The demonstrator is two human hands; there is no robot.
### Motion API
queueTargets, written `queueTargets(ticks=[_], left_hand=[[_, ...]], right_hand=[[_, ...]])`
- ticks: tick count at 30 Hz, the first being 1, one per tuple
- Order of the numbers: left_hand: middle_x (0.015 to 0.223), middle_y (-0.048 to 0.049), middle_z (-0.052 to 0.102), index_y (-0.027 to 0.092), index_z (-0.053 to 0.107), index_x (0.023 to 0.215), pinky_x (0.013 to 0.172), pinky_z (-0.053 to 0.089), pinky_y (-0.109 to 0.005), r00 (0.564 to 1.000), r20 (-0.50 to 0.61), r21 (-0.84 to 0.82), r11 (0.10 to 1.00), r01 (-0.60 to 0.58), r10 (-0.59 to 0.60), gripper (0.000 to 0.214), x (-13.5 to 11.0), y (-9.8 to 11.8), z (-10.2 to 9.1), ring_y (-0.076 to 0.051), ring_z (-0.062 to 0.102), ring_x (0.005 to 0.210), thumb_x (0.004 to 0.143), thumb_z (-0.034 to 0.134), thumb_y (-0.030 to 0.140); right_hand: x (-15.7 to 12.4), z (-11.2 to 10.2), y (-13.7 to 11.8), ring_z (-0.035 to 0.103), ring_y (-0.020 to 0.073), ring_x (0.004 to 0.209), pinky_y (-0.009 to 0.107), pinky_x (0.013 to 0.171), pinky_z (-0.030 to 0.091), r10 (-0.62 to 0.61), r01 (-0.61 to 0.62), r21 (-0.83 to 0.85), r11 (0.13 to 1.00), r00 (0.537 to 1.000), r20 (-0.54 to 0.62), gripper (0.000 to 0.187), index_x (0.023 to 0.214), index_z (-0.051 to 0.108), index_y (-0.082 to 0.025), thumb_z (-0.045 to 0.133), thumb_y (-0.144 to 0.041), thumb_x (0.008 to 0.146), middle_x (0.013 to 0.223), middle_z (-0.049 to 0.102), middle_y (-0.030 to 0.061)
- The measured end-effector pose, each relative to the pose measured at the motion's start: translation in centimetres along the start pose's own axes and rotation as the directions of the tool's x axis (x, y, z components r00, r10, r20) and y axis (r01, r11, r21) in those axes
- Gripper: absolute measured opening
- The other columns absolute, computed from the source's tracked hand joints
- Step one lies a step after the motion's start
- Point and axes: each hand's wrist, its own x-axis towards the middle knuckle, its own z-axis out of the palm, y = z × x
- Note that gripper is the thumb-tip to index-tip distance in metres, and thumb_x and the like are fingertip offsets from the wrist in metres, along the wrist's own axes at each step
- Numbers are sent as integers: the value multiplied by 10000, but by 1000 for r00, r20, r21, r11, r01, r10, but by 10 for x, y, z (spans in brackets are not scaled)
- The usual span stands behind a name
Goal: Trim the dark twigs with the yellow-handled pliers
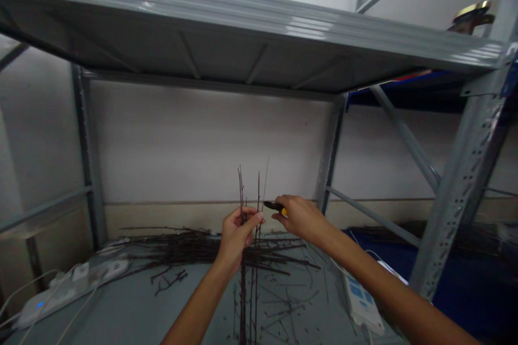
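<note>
The left hand (239, 233) is closed on a few upright twigs (259, 190), thumb and fingers pinching them just above the pile (182, 248); their tips rise past the hand and their lower ends run down in front of the table (133, 315). The right hand (298, 218) is wrapped around the pliers (275, 206), whose dark nose points left at a thin, straight wire (266, 179) standing beside the twigs. Whether the nose touches the wire, or is closed on it, I cannot tell. To work well here, the left pinch should be firm and close to where the nose meets the wire, so that neither wire nor twigs sway, yet light enough not to snap such thin stems. Its fingertips are very near the nose, so they are best tucked below the bite. The pliers should meet the wire squarely, near the tip, and take the wire alone; a slanted or greedy bite could nip a twig or a finger. A steady right wrist with small movements would suit, since the long tips probably whip when jogged. Scraps (285, 310) litter the table, and the pile sits right behind, so low swings could snag.
</note>
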Motion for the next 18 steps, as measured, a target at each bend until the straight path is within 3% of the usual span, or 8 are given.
queueTargets(ticks=[7,14,18], left_hand=[[769,-32,717,156,660,890,356,194,-157,1000,14,29,1000,-6,5,335,-1,0,-1,-1,306,377,757,833,410],[760,-26,714,157,671,885,364,203,-156,1000,19,23,1000,2,-2,312,-4,5,0,-3,316,387,757,836,389],[763,-40,715,144,679,873,360,209,-154,1000,21,24,1000,-18,18,303,-7,7,0,-9,325,396,754,839,372]], right_hand=[[6,-3,-3,711,246,851,295,670,440,6,-5,-55,998,1000,7,188,960,712,-212,636,-381,928,924,757,81],[9,5,-7,715,294,724,342,635,459,68,-67,-74,995,998,13,540,890,783,-157,461,-580,978,756,738,179],[10,13,-4,703,280,699,339,642,453,103,-103,-12,995,995,1,577,887,798,-158,433,-594,983,745,737,185]])
